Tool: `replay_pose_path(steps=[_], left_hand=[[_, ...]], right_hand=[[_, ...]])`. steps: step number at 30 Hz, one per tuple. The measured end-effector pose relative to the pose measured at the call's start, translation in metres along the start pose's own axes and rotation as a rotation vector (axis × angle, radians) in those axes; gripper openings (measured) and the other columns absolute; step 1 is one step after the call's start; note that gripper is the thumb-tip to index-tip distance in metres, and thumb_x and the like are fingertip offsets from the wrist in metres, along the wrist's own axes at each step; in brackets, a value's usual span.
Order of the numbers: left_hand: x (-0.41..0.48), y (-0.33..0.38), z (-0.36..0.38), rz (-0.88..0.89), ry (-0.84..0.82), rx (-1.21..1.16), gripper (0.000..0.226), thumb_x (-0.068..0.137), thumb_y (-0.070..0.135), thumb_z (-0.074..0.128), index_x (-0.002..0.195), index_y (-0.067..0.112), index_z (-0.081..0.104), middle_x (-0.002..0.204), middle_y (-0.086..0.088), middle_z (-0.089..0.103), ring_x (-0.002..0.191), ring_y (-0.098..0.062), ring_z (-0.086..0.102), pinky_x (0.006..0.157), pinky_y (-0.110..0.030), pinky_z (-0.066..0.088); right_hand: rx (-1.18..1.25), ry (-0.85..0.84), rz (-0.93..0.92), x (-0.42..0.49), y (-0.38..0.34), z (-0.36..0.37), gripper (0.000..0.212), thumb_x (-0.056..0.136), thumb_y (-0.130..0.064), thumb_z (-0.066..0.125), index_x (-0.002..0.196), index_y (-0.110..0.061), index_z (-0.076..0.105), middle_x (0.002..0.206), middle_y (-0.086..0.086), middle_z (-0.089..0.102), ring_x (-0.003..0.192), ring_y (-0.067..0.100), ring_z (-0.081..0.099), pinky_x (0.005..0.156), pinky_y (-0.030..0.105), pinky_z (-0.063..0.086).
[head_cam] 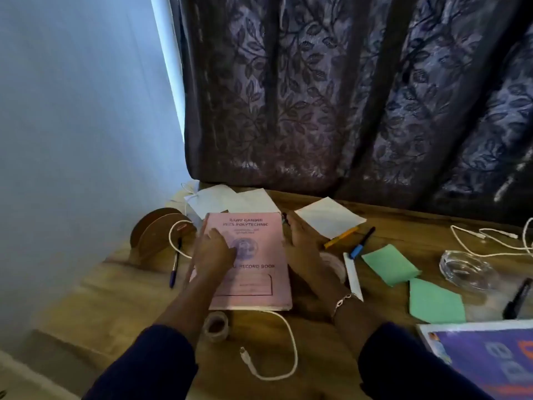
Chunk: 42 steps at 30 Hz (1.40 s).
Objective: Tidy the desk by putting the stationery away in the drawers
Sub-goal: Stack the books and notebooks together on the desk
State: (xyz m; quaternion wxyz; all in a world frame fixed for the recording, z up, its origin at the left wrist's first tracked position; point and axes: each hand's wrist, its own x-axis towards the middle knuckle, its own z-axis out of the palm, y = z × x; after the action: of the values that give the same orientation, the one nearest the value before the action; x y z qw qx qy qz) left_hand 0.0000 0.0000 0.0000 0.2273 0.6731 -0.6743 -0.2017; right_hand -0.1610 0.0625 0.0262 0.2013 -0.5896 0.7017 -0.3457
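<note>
From my remote seat, I judge the step in hand to be picking up the pink record book [253,255], which lies flat in the middle of the table [317,356] with its cover up. The left hand [213,252] rests on the left part of the cover with its fingers spread and holds nothing. The right hand [302,243] stands flat along the book's right edge with straight fingers, at the edge or just beside it, I cannot tell which, and it has no grip on the book. To lift cleanly, I would press lightly with the left hand so the book does not skate. Then I would tuck the right fingers under the free edge and close the thumb on top before raising it. A white cable [277,350] runs out from the book's near edge and may lie partly under it, so I would lift slowly and watch for drag. The tape roll [215,326] sits just beside the near-left corner, and a purple pen [174,267] lies near the left edge. A tilt toward the right keeps the book clear of both. Loose white papers [219,197] lie at the book's far edge and could slide with it, so the book should go up rather than be dragged. The drawers are out of view, so I would hold the book level until I can see one.
</note>
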Motion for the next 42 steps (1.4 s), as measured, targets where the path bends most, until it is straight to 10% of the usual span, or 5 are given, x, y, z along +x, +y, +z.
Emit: replay_pose_path(steps=[16, 28, 33, 36, 42], left_hand=[[0.040, -0.023, -0.004, -0.378, -0.083, -0.182, 0.063, 0.081, 0.031, 0.068, 0.130, 0.007, 0.036, 0.123, -0.015, 0.053, 0.111, -0.035, 0.054, 0.090, -0.047, 0.048], [0.018, 0.014, -0.098, -0.230, -0.585, -1.025, 0.018, 0.090, 0.021, 0.057, 0.106, 0.015, 0.054, 0.085, -0.011, 0.071, 0.076, -0.032, 0.067, 0.061, -0.043, 0.053], [-0.006, 0.017, -0.069, -0.140, -0.791, -1.222, 0.075, 0.062, 0.008, 0.071, 0.132, 0.010, 0.044, 0.118, -0.025, 0.061, 0.097, -0.043, 0.063, 0.066, -0.050, 0.055], [-0.027, 0.036, -0.049, -0.084, -0.787, -1.258, 0.088, 0.052, 0.005, 0.075, 0.133, 0.007, 0.042, 0.119, -0.028, 0.057, 0.091, -0.041, 0.065, 0.061, -0.044, 0.056], [-0.094, 0.089, -0.009, -0.057, -0.762, -1.226, 0.055, 0.064, 0.003, 0.070, 0.116, 0.006, 0.052, 0.084, -0.016, 0.071, 0.066, -0.028, 0.070, 0.049, -0.035, 0.056]], right_hand=[[0.355, 0.033, 0.678, 0.028, -0.002, 0.040, 0.030, 0.091, -0.011, 0.046, 0.117, 0.002, 0.048, 0.110, 0.016, 0.055, 0.092, 0.026, 0.052, 0.074, 0.032, 0.043], [0.347, 0.276, 0.493, 0.035, -0.024, -0.025, 0.027, 0.090, -0.019, 0.054, 0.112, -0.003, 0.059, 0.105, 0.015, 0.066, 0.093, 0.031, 0.062, 0.078, 0.035, 0.050], [0.472, 0.247, 0.507, 0.004, -0.008, -0.071, 0.013, 0.089, -0.006, 0.055, 0.077, -0.006, 0.059, 0.085, 0.013, 0.066, 0.077, 0.028, 0.062, 0.071, 0.034, 0.050], [0.552, 0.189, 0.550, -0.020, 0.014, -0.100, 0.013, 0.088, -0.013, 0.058, 0.096, -0.004, 0.062, 0.090, 0.015, 0.068, 0.081, 0.030, 0.065, 0.078, 0.040, 0.054], [0.806, 0.234, 0.535, -0.090, 0.061, -0.167, 0.017, 0.092, -0.013, 0.053, 0.078, -0.010, 0.062, 0.072, 0.009, 0.063, 0.063, 0.021, 0.058, 0.060, 0.028, 0.048]])
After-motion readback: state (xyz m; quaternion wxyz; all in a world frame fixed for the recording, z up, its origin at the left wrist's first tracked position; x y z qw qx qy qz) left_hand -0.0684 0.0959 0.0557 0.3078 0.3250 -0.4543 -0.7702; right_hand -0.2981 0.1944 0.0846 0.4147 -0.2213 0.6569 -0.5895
